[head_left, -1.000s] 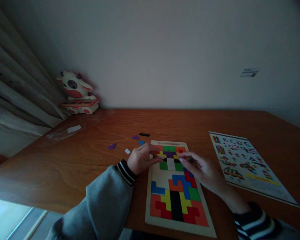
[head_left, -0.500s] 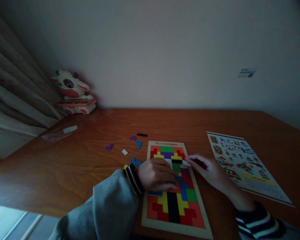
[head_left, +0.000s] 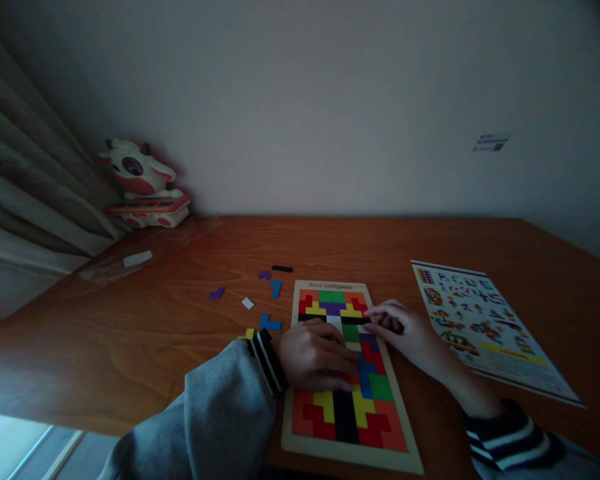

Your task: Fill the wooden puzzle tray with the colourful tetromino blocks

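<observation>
A wooden puzzle board (head_left: 349,453) filled with coloured block pieces lies on the table in front of me. My left hand (head_left: 314,355) rests flat on the board's middle left, fingers stretched over the pieces, holding nothing. My right hand (head_left: 399,331) sits at the board's right edge, its fingers curled and pressing at a black piece (head_left: 356,321) in the upper rows. Whether it holds anything is hidden by the fingers. A white gap or piece (head_left: 335,323) shows beside the black one.
Loose pieces lie left of the board: blue ones (head_left: 270,324) (head_left: 276,288), purple ones (head_left: 217,293) (head_left: 265,275), a white one (head_left: 248,303), a black bar (head_left: 282,269). A printed pattern sheet (head_left: 480,325) lies at the right. A cow toy (head_left: 139,183) stands at the back left by curtains.
My left hand moved from the board's upper left down onto its middle and flattened. My right hand slid toward the board's upper right edge and curled its fingers.
</observation>
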`<state>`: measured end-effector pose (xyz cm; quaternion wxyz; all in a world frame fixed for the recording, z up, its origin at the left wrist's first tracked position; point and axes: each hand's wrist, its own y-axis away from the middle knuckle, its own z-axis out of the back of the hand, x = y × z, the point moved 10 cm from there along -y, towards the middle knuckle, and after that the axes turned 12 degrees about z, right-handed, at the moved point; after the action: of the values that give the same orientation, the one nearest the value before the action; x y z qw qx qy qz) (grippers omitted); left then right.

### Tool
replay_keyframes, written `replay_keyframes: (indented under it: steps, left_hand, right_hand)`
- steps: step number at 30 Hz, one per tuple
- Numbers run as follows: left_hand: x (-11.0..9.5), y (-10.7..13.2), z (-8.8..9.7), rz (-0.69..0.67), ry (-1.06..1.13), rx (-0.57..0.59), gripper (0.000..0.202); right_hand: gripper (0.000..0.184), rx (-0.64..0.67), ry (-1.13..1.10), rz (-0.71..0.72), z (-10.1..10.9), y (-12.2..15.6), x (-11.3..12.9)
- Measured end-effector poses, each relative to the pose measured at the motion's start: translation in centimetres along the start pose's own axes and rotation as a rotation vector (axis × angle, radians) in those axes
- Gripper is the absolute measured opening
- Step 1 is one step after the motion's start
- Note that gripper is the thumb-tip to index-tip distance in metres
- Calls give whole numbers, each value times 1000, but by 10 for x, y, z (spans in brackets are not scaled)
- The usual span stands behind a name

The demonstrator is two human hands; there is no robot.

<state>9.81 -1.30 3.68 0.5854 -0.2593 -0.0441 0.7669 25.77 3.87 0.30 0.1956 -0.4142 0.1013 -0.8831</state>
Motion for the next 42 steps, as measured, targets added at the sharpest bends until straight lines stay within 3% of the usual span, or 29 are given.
replay_keyframes:
  steps: [13, 17, 20, 26, 34, 38, 42]
  left_hand:
    - [1, 1, -2, 13, -20, 11, 26]
    - [-2, 0, 9, -7, -14, -78, 24]
    - [1, 3, 28, 1, -43, -169, 20]
    - [37, 27, 77, 117, -205, -359, 18]
    - [95, 90, 118, 340, -423, -367, 19]
    - [121, 117, 125, 483, -430, -292, 23]
    - [123, 117, 112, 509, -340, -232, 31]
  right_hand:
    - [32, 7, 20, 10, -4, 4, 4]
    - [29, 17, 18, 9, -5, 4, 5]
    - [29, 12, 22, 11, -3, 4, 8]
    - [29, -14, 64, 45, 0, 6, 10]
    - [28, -20, 73, 63, -1, 9, 5]
    - [28, -24, 71, 65, -1, 9, 7]
    - [28, -19, 71, 48, -1, 9, 7]
